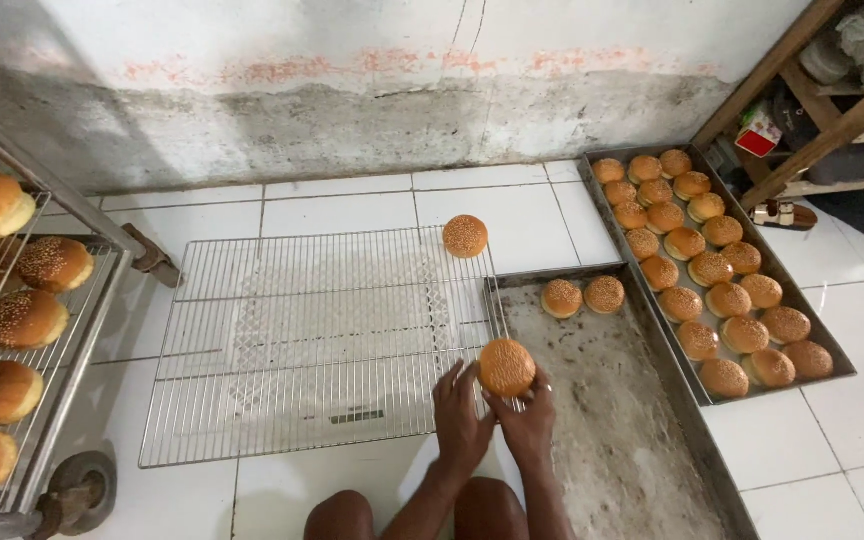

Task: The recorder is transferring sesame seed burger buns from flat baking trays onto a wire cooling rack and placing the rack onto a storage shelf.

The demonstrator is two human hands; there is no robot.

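bare hands (497,420) around round seeded bun (507,367)

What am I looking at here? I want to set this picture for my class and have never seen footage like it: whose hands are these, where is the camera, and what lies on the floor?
There is no machine here, only a person working with bare hands. The single camera sits on that person's head and looks down, so the knees show at the bottom edge. The left hand and right hand together hold one sesame bun over the corner of a wire cooling rack lying on the white tiled floor. Another bun sits at the rack's far corner. Beside it is a nearly bare baking tray with two buns, then a full tray of buns. At left, a wheeled rack carries more buns.
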